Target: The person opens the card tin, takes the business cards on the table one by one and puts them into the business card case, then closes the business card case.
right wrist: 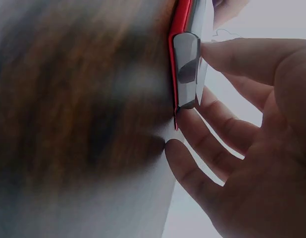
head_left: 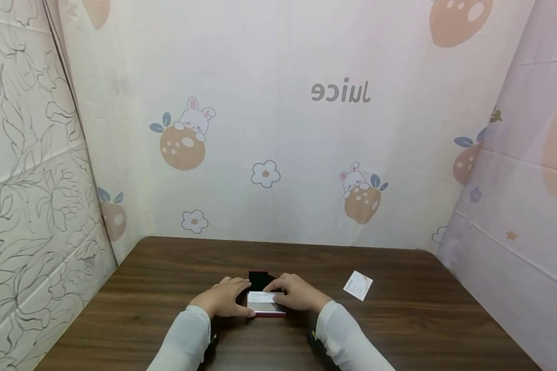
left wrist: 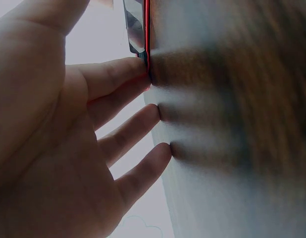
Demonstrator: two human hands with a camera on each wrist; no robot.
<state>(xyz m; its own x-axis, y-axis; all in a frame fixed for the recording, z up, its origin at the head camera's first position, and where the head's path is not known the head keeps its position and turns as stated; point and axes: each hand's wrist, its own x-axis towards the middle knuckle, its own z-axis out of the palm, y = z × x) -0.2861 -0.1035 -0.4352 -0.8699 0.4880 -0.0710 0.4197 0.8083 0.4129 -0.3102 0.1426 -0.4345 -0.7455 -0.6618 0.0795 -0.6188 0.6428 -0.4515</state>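
A card case (head_left: 265,307) with a metal body and a red and black cover lies on the table, its dark flap (head_left: 259,279) folded out at the far side. On its top is a white business card (head_left: 261,297). My left hand (head_left: 225,297) holds the case's left end, thumb at the near corner and index finger at the far side. Its other fingertips (left wrist: 164,148) touch the table. With thumb and index finger my right hand (head_left: 301,293) pinches the white card, which tilts slightly off the metal body (right wrist: 186,69) in the right wrist view.
A second white card (head_left: 358,285) lies to the right on the brown wooden table (head_left: 422,319). Patterned cloth (head_left: 278,118) hangs behind the table and at both sides.
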